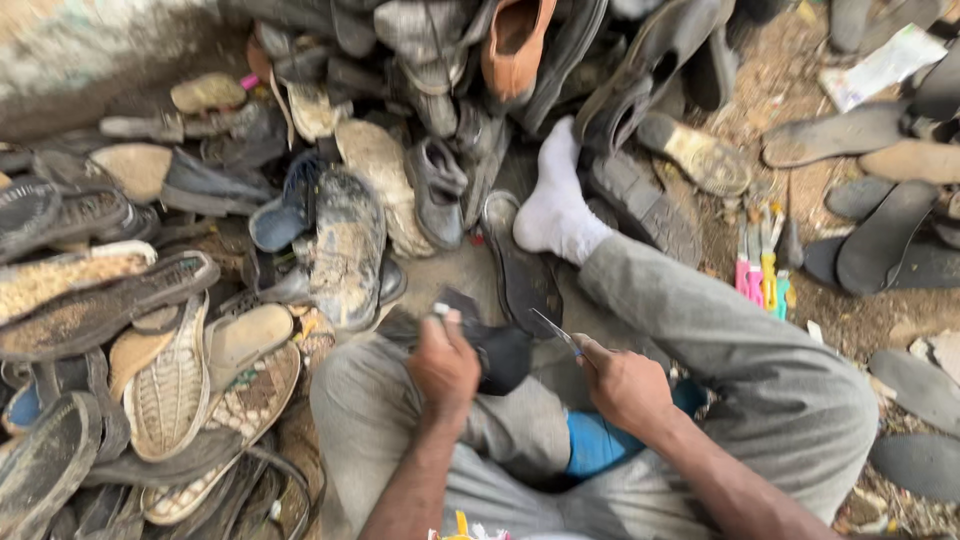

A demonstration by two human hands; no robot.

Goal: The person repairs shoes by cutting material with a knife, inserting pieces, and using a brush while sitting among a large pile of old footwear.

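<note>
Head view — left hand (443,365) hides dark shoe piece (497,352); right hand (622,385) grips blade (553,329).

The left hand (443,365) covers the near part of the dark shoe piece (497,352) it grips, so the piece's full shape cannot be told. The right hand (622,385) hides the handle of the thin blade (552,328); only the pointed far end shows, slightly blurred. Both forearms run off the near edge. A blue object (598,442) lies mostly hidden between the grey-trousered legs, its kind unclear. The coloured small tools (762,268) on the right are too small to identify. The pile of old soles (150,340) on the left is cut by the left and near edges, and the far shoes by the top edge
</note>
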